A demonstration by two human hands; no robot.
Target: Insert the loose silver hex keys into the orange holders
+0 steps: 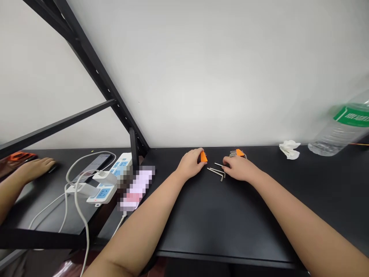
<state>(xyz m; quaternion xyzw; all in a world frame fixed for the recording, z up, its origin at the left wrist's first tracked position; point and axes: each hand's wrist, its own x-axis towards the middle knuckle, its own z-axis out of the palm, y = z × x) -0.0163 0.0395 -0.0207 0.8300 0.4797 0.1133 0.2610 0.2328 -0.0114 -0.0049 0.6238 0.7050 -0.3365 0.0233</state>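
My left hand (190, 163) is closed, thumb and fingers gripping an orange hex key holder (203, 157) upright on the black table. A couple of loose L-shaped hex keys (216, 172) lie just to the right of it, their bent ends toward me. My right hand (238, 167) is curled low over the table, thumb and fingertips closed on a thin hex key (219, 164) whose straight end points left. Right behind that hand rests a second orange holder (239, 152) with several hex keys in it, partly hidden by the hand.
Left of my arm lie a phone (138, 188) and a white power strip (122, 165) with plugs and looping cables. A black metal frame (100, 77) slants overhead. Crumpled tissue (290, 149) and a large plastic bottle (331, 138) stand right. Another person's hand (39, 167) rests far left.
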